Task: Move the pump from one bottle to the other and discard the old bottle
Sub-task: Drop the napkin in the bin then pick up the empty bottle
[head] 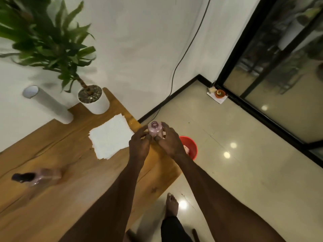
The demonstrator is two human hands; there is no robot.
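A small pink bottle (155, 130) with an open neck and no pump is held upright over the right end of the wooden table (73, 172). My left hand (139, 147) grips it from the left and my right hand (167, 142) from the right. A second pinkish bottle (45, 175) lies blurred on the table at the left, with a dark pump (21, 176) on its end. A red bin (189, 147) stands on the floor just beyond the table's right end, partly hidden by my right hand.
A stack of white paper napkins (110, 137) lies on the table behind the hands. A potted plant (93, 99) and a grey cylinder (49, 103) stand at the back by the wall. My bare foot (172, 204) is on the tiled floor. A glass door is at the right.
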